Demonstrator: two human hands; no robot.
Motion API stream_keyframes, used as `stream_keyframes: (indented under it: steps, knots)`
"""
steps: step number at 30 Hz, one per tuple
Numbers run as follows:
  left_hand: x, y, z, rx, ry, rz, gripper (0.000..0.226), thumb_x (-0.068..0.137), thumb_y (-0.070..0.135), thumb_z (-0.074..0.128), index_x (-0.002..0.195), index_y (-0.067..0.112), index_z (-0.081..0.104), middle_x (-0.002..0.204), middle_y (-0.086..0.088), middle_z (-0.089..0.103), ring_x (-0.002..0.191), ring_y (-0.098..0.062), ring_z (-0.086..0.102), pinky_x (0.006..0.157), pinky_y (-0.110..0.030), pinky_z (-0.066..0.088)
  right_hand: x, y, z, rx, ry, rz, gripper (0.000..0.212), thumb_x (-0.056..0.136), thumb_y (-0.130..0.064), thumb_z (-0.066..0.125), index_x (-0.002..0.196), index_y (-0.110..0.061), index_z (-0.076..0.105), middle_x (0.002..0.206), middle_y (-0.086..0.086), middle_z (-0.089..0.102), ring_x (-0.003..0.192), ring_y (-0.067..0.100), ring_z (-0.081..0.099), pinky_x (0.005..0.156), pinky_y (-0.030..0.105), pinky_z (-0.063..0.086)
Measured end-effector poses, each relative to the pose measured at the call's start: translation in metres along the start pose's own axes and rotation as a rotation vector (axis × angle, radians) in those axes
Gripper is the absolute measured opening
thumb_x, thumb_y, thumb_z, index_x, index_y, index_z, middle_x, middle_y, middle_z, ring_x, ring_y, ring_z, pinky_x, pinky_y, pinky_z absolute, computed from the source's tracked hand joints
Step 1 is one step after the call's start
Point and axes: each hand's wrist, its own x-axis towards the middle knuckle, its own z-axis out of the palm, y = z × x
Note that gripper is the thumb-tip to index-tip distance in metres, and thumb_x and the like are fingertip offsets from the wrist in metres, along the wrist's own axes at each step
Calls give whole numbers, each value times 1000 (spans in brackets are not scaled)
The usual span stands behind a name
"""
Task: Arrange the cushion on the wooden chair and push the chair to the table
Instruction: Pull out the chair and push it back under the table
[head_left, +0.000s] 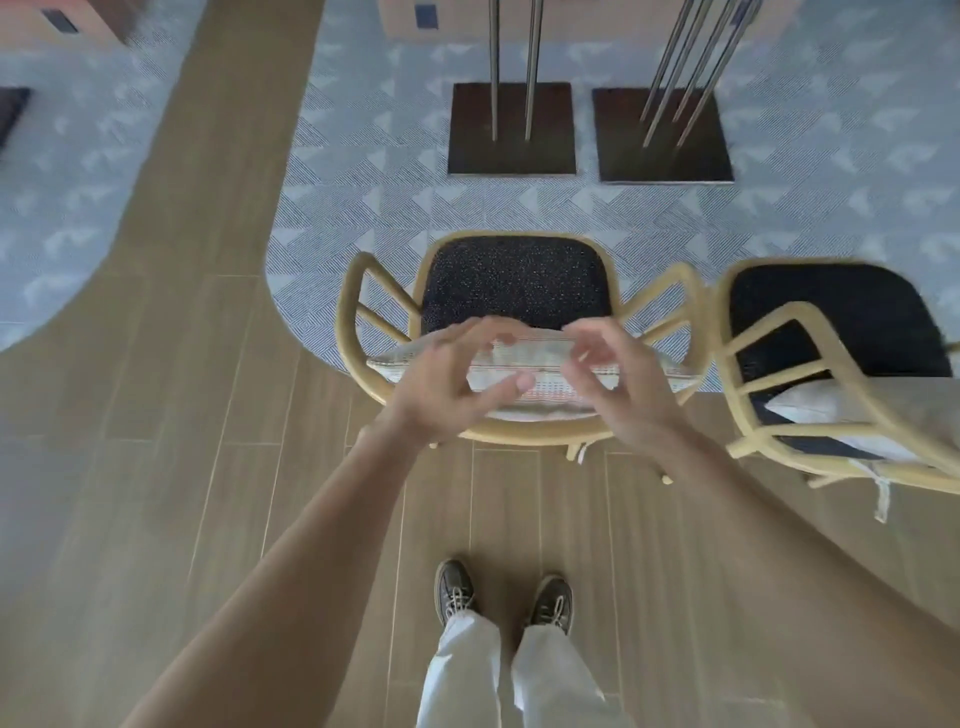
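A wooden armchair (358, 291) with a dark speckled seat stands in front of me, its back towards me. A pale patterned cushion (540, 371) leans upright against the inside of the chair's back. My left hand (447, 379) and my right hand (618, 379) hover just above the cushion's top edge, fingers spread and curled, holding nothing. Both hands are blurred. Whether the fingertips touch the cushion I cannot tell.
A second wooden chair (810, 364) with a dark seat and its own pale cushion stands close on the right. Beyond the chairs, two dark square bases (511, 156) with thin metal legs rest on patterned grey carpet. My shoes (457, 592) stand on wood-plank floor.
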Motion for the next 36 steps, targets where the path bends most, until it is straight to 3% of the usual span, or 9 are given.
stream_keyframes:
  steps: [2, 4, 7, 9, 12, 15, 23, 30, 36]
  knots:
    - [-7, -23, 25, 312, -318, -137, 59, 85, 74, 67, 129, 34, 64, 116, 18, 67, 112, -14, 67, 97, -38, 52, -7, 20, 14, -197, -250, 115, 86, 79, -90, 45, 131, -23, 61, 105, -3, 71, 100, 18, 69, 93, 46, 55]
    - [-14, -38, 48, 608, -519, -166, 58, 82, 72, 69, 131, 41, 61, 120, 15, 72, 116, -19, 69, 100, -41, 51, -11, 40, 26, -518, -388, 62, 101, 73, -101, 26, 132, -27, 59, 110, -8, 73, 103, 16, 69, 93, 43, 54]
    - [-7, -48, 59, 789, -524, -193, 34, 89, 39, 65, 122, 38, 69, 114, 8, 77, 108, -26, 74, 87, -40, 55, -6, 58, 40, -903, -464, -86, 81, 82, -93, 31, 124, -31, 60, 105, -7, 77, 92, 18, 74, 80, 37, 58]
    - [-4, -48, 60, 867, -541, -169, 26, 90, 34, 61, 112, 33, 75, 105, 7, 78, 99, -27, 75, 81, -38, 56, 0, 64, 44, -990, -491, -178, 59, 92, -79, 39, 118, -31, 62, 94, -3, 78, 81, 23, 75, 66, 33, 55]
    - [-2, -51, 61, 893, -560, -193, 26, 93, 40, 60, 109, 29, 76, 104, 5, 78, 98, -29, 75, 83, -39, 58, 6, 67, 41, -1008, -513, -247, 39, 101, -58, 42, 123, -36, 65, 84, -1, 78, 75, 27, 75, 63, 34, 54]
    - [16, -53, 60, 888, -541, -211, 25, 96, 40, 59, 110, 27, 76, 106, 4, 78, 99, -30, 74, 84, -40, 57, 23, 68, 36, -1012, -509, -216, 34, 101, -48, 48, 130, -36, 62, 85, -1, 78, 75, 25, 74, 69, 37, 57]
    - [96, -78, 46, 912, -511, -190, 26, 97, 34, 55, 108, 25, 76, 103, 2, 78, 96, -29, 76, 80, -40, 57, 108, 85, 19, -1040, -505, -181, 33, 99, -46, 53, 130, -39, 61, 89, -2, 79, 77, 24, 75, 67, 35, 51]
    - [181, -105, 29, 860, -491, -214, 23, 94, 25, 60, 111, 24, 75, 101, 0, 78, 96, -30, 75, 79, -39, 54, 197, 92, -4, -1079, -490, -169, 29, 97, -43, 53, 119, -35, 68, 86, 0, 80, 81, 28, 76, 71, 36, 51]
    - [257, -128, 7, 882, -497, -234, 25, 97, 34, 60, 117, 26, 74, 105, 0, 77, 102, -29, 74, 92, -42, 53, 276, 101, -17, -1076, -495, -162, 30, 93, -34, 58, 122, -35, 66, 85, 0, 80, 80, 27, 75, 67, 34, 45]
